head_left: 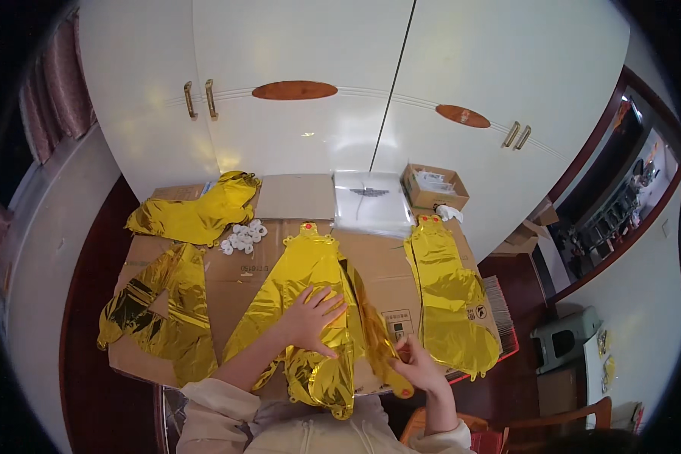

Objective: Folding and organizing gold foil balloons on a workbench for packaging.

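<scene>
A flat gold foil balloon (pixel 304 261) lies in the middle of the cardboard-covered table, its lower end hanging over the near edge. My left hand (pixel 310 318) rests on it, fingers spread. At its right side runs a narrow folded strip of gold foil (pixel 369 314); I cannot tell whether it belongs to the same balloon. My right hand (pixel 420 367) pinches this strip near its lower end, by a small red dot. Other flat gold foil balloons lie at the left (pixel 185 291), the far left (pixel 197 212) and the right (pixel 450 295).
Small white rolls (pixel 242 238) are heaped beside the far-left balloon. At the back lie a stack of clear plastic bags (pixel 371 198) and an open cardboard box (pixel 435 185) with white packets. White cabinets (pixel 295 144) stand behind the table. A grey stool (pixel 564 340) is to the right.
</scene>
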Demonstrator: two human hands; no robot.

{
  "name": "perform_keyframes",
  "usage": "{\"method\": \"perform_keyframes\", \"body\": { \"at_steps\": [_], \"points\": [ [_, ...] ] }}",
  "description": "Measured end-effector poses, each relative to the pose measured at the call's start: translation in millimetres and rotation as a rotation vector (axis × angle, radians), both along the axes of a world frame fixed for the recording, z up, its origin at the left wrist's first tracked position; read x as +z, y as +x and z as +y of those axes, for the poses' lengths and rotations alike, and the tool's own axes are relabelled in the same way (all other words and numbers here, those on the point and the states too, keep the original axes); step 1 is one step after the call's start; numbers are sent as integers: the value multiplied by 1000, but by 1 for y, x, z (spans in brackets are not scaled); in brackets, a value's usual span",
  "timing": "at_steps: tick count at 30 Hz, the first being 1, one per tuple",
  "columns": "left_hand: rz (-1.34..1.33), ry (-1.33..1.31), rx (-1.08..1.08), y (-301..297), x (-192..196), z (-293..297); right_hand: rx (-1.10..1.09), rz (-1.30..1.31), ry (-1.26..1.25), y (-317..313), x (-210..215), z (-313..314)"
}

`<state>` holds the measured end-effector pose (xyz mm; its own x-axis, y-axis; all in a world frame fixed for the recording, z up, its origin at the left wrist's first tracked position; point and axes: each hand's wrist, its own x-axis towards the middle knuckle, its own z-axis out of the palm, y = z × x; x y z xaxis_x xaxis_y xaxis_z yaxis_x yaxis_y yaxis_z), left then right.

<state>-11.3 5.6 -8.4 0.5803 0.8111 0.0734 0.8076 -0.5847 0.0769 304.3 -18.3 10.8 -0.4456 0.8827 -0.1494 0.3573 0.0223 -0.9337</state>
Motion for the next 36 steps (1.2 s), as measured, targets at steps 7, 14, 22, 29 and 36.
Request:
{"method": "perform_keyframes", "body": {
  "at_steps": [7,14,22,29,36],
  "points": [
    [38,-19,6,1,2,0,59,388,-111,-42,1,-24],
    [149,-52,8,-8,-15,5,252,102,-117,-100,15,-40],
    [-173,12,-37,-13,-35,9,134,-338,738,-50,-18,24],
    [-183,-1,-23,-14,-32,8,270,-401,837,-59,-28,29],
    [-226,11,-15,-14,-35,8,311,-449,868,-58,-29,25]
  ]
}}
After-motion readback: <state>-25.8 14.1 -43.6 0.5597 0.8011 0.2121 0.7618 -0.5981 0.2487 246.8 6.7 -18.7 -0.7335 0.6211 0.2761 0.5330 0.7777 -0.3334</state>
